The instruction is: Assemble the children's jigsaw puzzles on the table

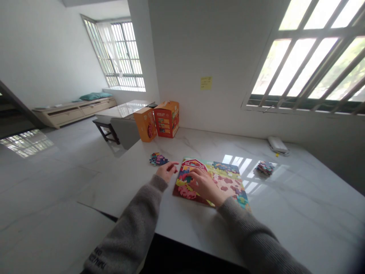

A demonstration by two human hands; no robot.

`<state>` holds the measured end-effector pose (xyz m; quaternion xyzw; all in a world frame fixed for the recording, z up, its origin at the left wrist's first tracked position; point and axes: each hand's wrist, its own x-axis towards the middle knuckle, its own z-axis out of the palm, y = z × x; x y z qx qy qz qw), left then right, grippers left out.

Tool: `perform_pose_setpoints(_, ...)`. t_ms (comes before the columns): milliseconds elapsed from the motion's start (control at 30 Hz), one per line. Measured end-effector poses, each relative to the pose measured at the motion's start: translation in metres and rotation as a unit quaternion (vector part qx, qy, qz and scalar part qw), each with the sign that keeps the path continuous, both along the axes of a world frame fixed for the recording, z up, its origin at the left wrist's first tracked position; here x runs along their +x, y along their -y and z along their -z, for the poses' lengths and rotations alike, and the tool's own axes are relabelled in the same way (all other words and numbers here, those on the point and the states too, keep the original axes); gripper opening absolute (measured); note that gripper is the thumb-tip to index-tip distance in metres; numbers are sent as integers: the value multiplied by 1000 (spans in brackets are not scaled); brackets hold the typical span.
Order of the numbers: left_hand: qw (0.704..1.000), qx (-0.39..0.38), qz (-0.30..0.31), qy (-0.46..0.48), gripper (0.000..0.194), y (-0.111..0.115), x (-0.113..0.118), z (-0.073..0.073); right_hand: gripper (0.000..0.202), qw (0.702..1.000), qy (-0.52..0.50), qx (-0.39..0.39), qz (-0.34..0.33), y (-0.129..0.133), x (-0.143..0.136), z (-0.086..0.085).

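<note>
A mostly filled jigsaw puzzle (228, 182) with a red barn, a pink pig and a brown-spotted pattern lies flat on the white marbled table in front of me. My right hand (203, 184) is over its left half, thumb and fingers bent around a small dark green puzzle piece (188, 179) at the surface; the fingers partly cover it. Just off the puzzle's left edge is my left hand (167, 171), its fingers stretched toward the puzzle and thumb apart, with nothing seen in them. Beside that hand sits a small pile of loose pieces (157, 158).
Another heap of pieces (264, 168) lies right of the puzzle. Two orange boxes (167, 120) stand at the table's back left. A white device with a cable (277, 145) rests near the wall, below a barred window. A yellow note (206, 83) is stuck on the wall.
</note>
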<state>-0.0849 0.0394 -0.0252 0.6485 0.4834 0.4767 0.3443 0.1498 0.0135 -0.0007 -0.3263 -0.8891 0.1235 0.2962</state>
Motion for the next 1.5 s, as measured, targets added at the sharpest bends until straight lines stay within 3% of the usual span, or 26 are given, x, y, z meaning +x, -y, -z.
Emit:
perform_pose_setpoints(100, 993, 54, -17, -101, 26, -3, -13, 5, 26, 999, 52, 9, 2, 5, -3, 4)
perform_pose_setpoints(233, 973, 126, 64, -184, 36, -4, -19, 14, 26, 995, 93, 21, 12, 13, -10, 5)
perform_pose_setpoints(400, 957, 147, 113, -225, 41, -7, -19, 26, 26, 993, 119, 19, 14, 14, -17, 4)
perform_pose_setpoints(733, 948, 147, 125, -253, 39, -17, -20, 44, 25, 993, 114, 10, 18, 12, -18, 8)
perform_pose_setpoints(1067, 948, 148, 133, -247, 32, -9, -18, 33, 23, 996, 87, -3, 8, 15, -15, 6)
perform_pose_setpoints(1267, 955, 146, 108, -234, 34, -3, -17, 24, 20, 996, 42, 19, 70, 7, -3, 3)
perform_pose_setpoints(1500, 948, 145, 131, -252, 36, -9, -18, 30, 27, 994, 106, 0, 39, 11, -14, 5)
